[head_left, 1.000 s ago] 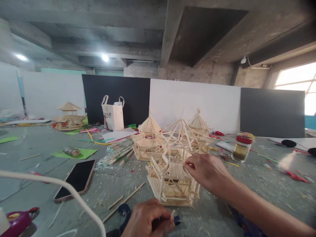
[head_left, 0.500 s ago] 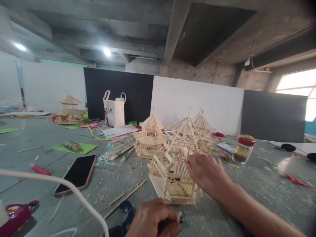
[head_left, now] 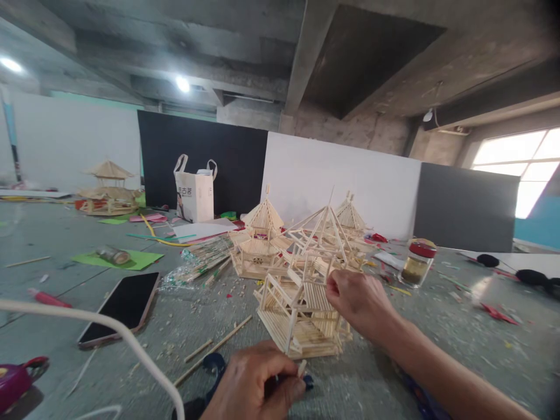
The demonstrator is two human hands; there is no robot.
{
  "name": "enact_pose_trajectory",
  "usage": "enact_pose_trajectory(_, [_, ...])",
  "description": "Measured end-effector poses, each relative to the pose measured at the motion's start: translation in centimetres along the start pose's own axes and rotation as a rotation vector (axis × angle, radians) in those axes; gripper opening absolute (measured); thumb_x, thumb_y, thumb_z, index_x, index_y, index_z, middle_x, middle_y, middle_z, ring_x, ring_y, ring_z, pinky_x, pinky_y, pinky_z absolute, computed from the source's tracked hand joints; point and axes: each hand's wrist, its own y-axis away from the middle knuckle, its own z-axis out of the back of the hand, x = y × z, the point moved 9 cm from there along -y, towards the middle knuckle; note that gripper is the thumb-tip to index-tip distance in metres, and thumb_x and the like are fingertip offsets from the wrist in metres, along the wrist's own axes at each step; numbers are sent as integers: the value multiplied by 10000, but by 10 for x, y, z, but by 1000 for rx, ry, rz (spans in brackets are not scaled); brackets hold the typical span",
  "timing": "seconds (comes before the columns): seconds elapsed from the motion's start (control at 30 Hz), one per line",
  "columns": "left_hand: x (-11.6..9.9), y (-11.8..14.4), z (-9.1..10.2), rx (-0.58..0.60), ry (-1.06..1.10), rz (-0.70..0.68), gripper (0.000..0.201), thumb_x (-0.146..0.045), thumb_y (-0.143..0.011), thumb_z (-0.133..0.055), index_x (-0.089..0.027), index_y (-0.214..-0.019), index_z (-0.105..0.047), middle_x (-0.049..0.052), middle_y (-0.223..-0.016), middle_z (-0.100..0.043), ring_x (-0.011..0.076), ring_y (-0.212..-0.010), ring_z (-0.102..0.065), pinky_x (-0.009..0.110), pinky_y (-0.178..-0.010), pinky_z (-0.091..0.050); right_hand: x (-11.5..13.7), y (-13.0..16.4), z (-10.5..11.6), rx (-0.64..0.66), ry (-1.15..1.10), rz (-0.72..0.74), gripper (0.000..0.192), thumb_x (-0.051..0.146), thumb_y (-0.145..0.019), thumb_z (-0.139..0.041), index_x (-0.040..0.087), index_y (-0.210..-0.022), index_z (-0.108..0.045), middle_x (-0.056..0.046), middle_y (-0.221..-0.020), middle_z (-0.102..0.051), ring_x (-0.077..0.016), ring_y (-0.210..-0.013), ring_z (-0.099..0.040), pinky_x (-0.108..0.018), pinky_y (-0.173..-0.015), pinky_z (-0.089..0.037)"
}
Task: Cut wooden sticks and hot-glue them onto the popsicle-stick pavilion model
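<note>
My left hand [head_left: 258, 379] is closed at the front of the table, pinching a short wooden stick piece [head_left: 301, 367] between thumb and forefinger. Under and beside it shows a dark blue curved handle [head_left: 214, 368]; the rest of that tool is covered. My right hand [head_left: 361, 297], fingers curled, grips the upper right side of a small pavilion model [head_left: 301, 326] made of thin wooden sticks. Its fingertips are hidden behind the model. Slatted decks, posts and slanted rails make up this model, which stands upright on the table just beyond my left hand.
Behind stand more stick pavilions [head_left: 262, 233]. Loose sticks [head_left: 219, 347], a phone [head_left: 122, 309], a white cable [head_left: 131, 335] and a purple glue gun [head_left: 20, 379] lie left. A red-lidded jar [head_left: 417, 262] stands right. A paper bag [head_left: 195, 195] is at the back.
The view has shifted slightly, so everything sits a little further left. Both hands keep nearly the same pose, the left still pinching the stick piece and the right still at the model.
</note>
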Motion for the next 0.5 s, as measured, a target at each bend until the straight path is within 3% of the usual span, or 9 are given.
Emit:
enact_pose_trajectory(0.2, [4, -1, 3, -28, -44, 22, 194, -312, -782, -509, -208, -723, -661, -7, -702, -618, 105, -637, -532, 199, -580, -351, -18, 4, 17, -37, -168, -99, 133, 218, -695, -440, 201, -637, -559, 30, -568, -581, -116, -521, -513, -212, -482, -285])
enact_pose_trajectory(0.3, [7, -1, 8, -67, -75, 45, 198, -316, -777, -511, -204, -720, -665, -4, -693, -614, 107, -631, -531, 198, -584, -352, -41, 15, 32, -49, -239, -92, 142, 270, -715, -439, 209, -636, -540, 50, -538, -548, -108, -506, -499, -203, -480, -315])
enact_pose_trajectory(0.37, [8, -2, 9, -72, -75, 64, 210, -325, -777, -508, -197, -710, -661, -4, -688, -612, 111, -636, -531, 198, -590, -353, -72, 23, 43, -66, -245, -103, 187, 316, -757, -413, 210, -661, -534, 45, -536, -538, -112, -503, -498, -204, -481, -330])
enact_pose_trajectory(0.5, [10, -3, 9, -63, -35, 107, 243, -356, -775, -507, -184, -673, -645, -15, -663, -594, 106, -617, -508, 190, -575, -345, -163, 36, 61, -128, -69, -279, 269, 321, -803, -356, 199, -639, -531, -6, -514, -548, -128, -487, -511, -226, -474, -327])
